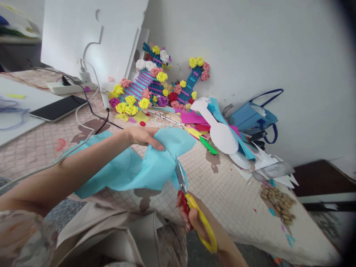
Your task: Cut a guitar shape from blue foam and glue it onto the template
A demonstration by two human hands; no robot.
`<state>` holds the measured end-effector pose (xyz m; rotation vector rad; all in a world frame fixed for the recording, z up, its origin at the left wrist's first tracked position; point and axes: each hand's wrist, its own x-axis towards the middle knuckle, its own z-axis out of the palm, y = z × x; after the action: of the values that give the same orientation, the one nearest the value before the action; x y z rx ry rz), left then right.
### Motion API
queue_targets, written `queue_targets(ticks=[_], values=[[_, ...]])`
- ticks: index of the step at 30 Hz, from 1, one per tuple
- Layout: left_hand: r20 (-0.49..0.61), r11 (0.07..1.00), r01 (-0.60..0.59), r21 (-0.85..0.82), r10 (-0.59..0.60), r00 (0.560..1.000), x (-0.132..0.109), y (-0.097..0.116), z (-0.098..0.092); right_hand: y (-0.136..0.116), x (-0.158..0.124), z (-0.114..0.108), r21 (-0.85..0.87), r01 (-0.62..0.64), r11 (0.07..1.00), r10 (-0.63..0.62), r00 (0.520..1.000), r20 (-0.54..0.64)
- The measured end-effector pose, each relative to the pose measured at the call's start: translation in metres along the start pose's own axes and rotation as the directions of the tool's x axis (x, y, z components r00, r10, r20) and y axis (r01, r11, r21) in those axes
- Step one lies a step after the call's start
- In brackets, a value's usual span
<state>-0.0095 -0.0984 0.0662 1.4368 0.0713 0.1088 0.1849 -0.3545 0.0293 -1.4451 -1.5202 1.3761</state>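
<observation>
Closest in, the right hand (194, 218) is wrapped around the yellow-and-red handles of a pair of scissors (191, 202), fingers through the loops, the blades pointing up and away from it into the lower edge of a light blue sheet (144, 167). The blades look only slightly parted where they meet the sheet, just above and beyond the right hand. The left hand (144, 136) comes in from the left on a long bare forearm and pinches the upper part of the same sheet, thumb on top and fingers curled under the fold, so the blue material hangs between the two hands and drapes back toward the person, partly resting on the tiled surface (228, 185). Beyond the left hand, against the wall, stands a blue craft frame covered with paper flowers (155, 89). To the right of that hand lies a jumble of coloured paper strips and a white spoon-shaped cutout (219, 131), with a blue bag (253, 118) further right. Well to the right of the scissors sits a small heap of nuts or seeds (278, 202). Far to the left of the left hand lie a dark phone (58, 107) and a white power strip (69, 87).
</observation>
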Motion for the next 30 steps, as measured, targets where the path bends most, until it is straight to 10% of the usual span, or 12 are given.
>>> queue_targets(ticks=[30], values=[[-0.001,1.0,0.014,-0.005,-0.014,1.0,0.002,0.006,0.001,0.008,-0.004,-0.004,-0.069,-0.043,0.997,0.038,0.997,-0.064]])
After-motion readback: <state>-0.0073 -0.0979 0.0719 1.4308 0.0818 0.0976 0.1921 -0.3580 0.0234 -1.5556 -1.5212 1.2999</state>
